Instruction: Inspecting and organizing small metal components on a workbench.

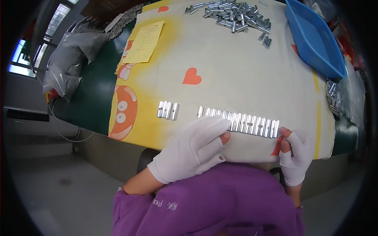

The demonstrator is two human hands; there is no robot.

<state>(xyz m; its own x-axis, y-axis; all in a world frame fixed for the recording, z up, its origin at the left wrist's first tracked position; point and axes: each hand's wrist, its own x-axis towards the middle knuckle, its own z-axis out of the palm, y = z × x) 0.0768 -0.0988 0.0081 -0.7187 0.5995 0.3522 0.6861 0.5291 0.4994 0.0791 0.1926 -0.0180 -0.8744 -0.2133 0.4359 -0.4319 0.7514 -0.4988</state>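
Note:
Short silvery metal tubes (256, 126) lie side by side in a straight row on the cloth in front of me. My left hand (193, 143), in a white glove with a bare thumb tip, reaches over the row's left part. Its fingers are stretched out, hiding the lower ends of some tubes. My right hand (295, 155), gloved too, rests by the row's right end. The bare tips of its index finger and thumb are slightly apart with nothing visible between them; the other fingers curl in. Left of the row, a small separate group of tubes (167, 110) lies on the cloth.
A loose heap of similar tubes (236, 15) lies at the far side. A blue plastic basket (315, 43) stands at the far right, with bagged tubes (334, 96) beside it. At left are a yellow paper (145, 41) and clear bags of small grey parts (75, 59).

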